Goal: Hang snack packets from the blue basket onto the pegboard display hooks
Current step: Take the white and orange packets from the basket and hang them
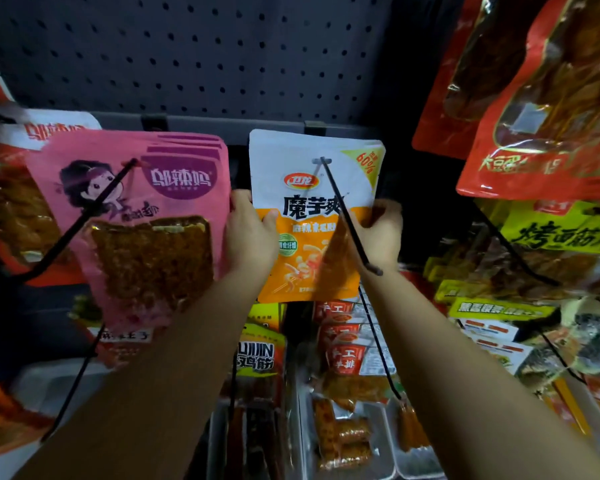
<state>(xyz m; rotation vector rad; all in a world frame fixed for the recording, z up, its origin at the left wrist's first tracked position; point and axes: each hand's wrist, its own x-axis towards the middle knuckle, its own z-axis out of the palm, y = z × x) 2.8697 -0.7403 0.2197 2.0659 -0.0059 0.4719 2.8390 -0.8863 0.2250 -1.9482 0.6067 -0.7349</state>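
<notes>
Both forearms reach up past lower snack packs. The left hand pinches the left edge of the white-and-orange packet, thumb in front; the right hand curls round its right edge. The packet hangs upright, long axis vertical, threaded on a black hook, with narrow gaps to the pink packets and red packets. Behind is the pegboard

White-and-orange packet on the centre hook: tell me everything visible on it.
The white-and-orange packet is a glossy flat pouch, white above, orange below, with black Chinese lettering, a red logo and a yellow "60%" corner. It hangs upright, threaded through its top hole onto a black hook. The left hand and right hand grip its side edges. More identical packets appear stacked behind it.
</notes>
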